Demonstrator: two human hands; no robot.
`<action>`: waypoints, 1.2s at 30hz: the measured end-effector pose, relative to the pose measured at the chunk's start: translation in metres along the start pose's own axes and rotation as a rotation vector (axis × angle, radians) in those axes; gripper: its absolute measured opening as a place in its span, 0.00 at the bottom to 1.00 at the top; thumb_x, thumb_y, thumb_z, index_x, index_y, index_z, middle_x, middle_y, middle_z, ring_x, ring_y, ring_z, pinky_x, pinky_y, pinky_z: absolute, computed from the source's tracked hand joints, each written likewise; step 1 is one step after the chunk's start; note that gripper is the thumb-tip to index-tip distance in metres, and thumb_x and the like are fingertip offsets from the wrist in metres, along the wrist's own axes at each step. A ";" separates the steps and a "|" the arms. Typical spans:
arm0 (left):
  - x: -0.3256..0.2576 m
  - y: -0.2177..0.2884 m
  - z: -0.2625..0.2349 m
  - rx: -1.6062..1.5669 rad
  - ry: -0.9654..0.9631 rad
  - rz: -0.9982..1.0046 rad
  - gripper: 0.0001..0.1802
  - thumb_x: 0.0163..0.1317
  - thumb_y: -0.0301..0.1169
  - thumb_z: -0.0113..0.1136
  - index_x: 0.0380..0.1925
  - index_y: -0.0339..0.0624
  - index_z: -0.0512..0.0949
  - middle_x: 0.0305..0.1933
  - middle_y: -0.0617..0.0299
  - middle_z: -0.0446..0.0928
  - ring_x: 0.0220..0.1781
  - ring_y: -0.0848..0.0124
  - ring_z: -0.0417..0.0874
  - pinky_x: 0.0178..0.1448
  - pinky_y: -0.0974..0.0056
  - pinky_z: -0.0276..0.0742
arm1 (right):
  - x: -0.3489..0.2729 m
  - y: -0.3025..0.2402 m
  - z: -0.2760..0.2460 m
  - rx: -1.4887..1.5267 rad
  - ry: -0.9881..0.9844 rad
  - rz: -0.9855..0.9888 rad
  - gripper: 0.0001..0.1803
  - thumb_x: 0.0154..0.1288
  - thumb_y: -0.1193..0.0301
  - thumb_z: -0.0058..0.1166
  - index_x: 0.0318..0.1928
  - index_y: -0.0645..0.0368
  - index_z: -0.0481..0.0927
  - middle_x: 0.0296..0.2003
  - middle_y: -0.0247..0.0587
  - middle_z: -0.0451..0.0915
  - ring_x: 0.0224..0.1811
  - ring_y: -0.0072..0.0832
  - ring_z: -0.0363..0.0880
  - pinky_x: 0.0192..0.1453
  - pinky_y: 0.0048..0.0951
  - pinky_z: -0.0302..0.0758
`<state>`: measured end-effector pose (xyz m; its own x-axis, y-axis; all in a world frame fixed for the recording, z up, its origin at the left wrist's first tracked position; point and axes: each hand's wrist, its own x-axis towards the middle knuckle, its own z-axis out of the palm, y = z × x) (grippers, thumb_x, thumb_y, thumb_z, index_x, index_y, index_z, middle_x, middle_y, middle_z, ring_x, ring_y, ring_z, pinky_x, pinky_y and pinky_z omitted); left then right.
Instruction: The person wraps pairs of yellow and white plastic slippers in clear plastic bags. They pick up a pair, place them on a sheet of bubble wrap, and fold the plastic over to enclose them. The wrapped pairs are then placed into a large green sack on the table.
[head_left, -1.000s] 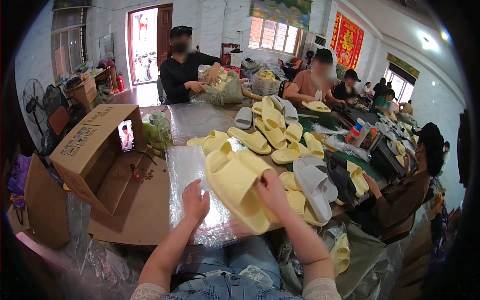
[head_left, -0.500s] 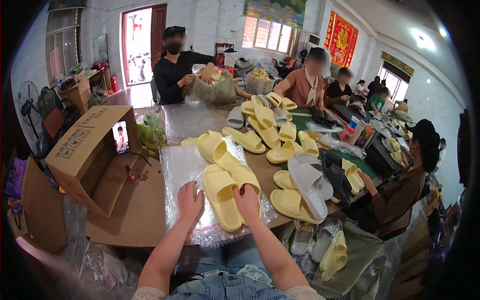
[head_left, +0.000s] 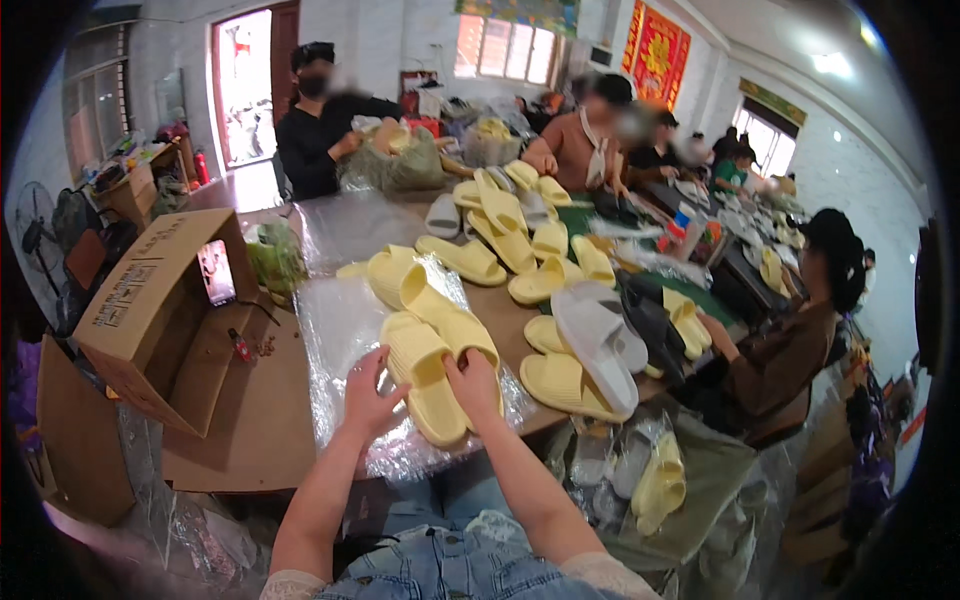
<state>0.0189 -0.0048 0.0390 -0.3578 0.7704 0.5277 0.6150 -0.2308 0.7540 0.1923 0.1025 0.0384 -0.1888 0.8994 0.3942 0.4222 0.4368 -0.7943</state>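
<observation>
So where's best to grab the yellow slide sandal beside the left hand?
I'd take the yellow slide sandal by its broad strap, from the near, heel end: the strap arches up and opens that way, so the left hand could likely pinch it inside and out.

1. A single wide fisheye view looks from the person's head, forward and steeply down across the table (head_left: pixel 507 342).
2. It sits close above the hands (head_left: pixel 372 392), just below centre; forearms (head_left: pixel 312 515) enter from seven and five o'clock.
3. It reaches the far window (head_left: pixel 505 52) at twelve o'clock; edges bend toward the rim.
</observation>
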 end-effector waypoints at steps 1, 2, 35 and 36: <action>0.001 -0.013 0.001 0.045 0.012 0.022 0.39 0.47 0.38 0.75 0.61 0.41 0.72 0.55 0.47 0.78 0.55 0.51 0.79 0.61 0.51 0.74 | 0.002 0.002 0.005 -0.031 -0.021 0.020 0.20 0.63 0.57 0.61 0.32 0.64 0.75 0.28 0.51 0.78 0.31 0.50 0.78 0.36 0.45 0.72; -0.001 -0.025 0.003 0.091 0.024 0.044 0.39 0.47 0.36 0.75 0.61 0.41 0.71 0.54 0.48 0.78 0.55 0.52 0.80 0.61 0.52 0.74 | -0.001 0.005 0.005 -0.011 -0.020 0.030 0.20 0.63 0.57 0.62 0.32 0.64 0.75 0.27 0.51 0.77 0.31 0.49 0.78 0.36 0.45 0.72; 0.001 -0.031 0.010 0.134 -0.018 -0.008 0.36 0.49 0.40 0.73 0.60 0.40 0.75 0.46 0.51 0.80 0.50 0.55 0.78 0.57 0.54 0.74 | 0.015 0.001 -0.008 -0.478 -0.293 -0.119 0.36 0.58 0.39 0.59 0.41 0.65 0.80 0.40 0.58 0.80 0.45 0.49 0.81 0.48 0.46 0.77; 0.003 -0.032 0.009 0.120 -0.016 -0.028 0.36 0.49 0.40 0.73 0.60 0.40 0.75 0.46 0.51 0.81 0.50 0.55 0.78 0.58 0.54 0.74 | 0.015 0.006 0.001 -0.481 -0.225 -0.147 0.33 0.59 0.42 0.59 0.37 0.66 0.81 0.37 0.58 0.80 0.43 0.49 0.81 0.47 0.47 0.77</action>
<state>0.0042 0.0103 0.0127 -0.3655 0.7851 0.5000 0.6848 -0.1370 0.7157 0.1908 0.1185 0.0393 -0.4389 0.8339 0.3346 0.7249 0.5486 -0.4166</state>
